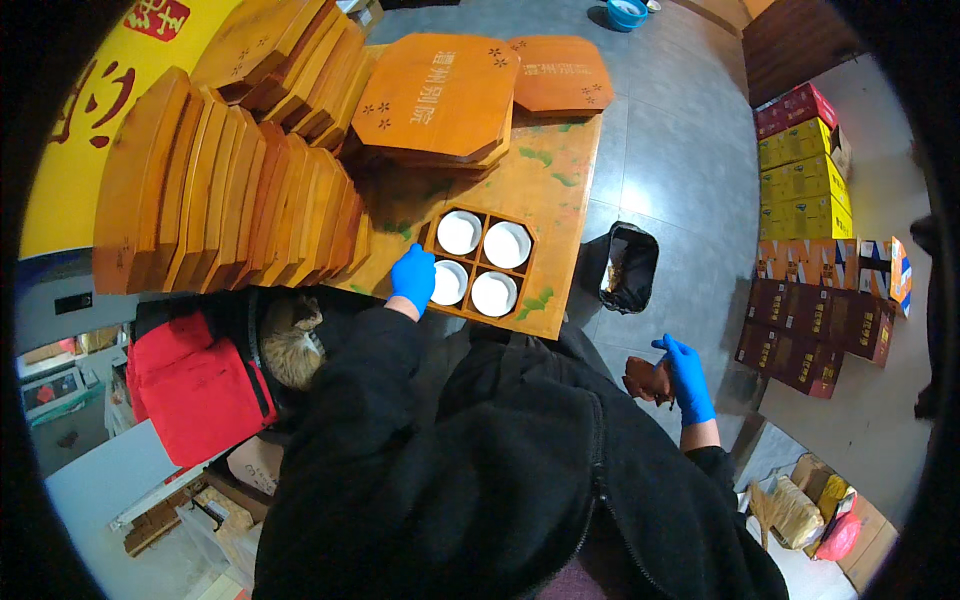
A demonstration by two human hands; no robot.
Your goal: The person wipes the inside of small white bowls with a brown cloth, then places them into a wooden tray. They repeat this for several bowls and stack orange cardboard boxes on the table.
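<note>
A compartmented wooden tray [484, 264] lies at the table's near edge, with a round white dish [495, 294] in each compartment. My left hand [412, 275], in a blue glove, is closed on the tray's left side, its fingertips partly hidden. Off to the right, away from the table, my right hand [687, 378], gloved the same way, grips a crumpled brown cloth [649, 381]. Part of the cloth hangs below the fingers.
Stacked octagonal wooden lids [230, 190] crowd the left of the wooden table [556, 190]; more lids [435, 100] lie behind the tray. A black-lined bin [629, 270] stands right of the table. A cat [292, 345] rests at the left, beside red fabric [200, 390]. Boxes [810, 330] line the right wall.
</note>
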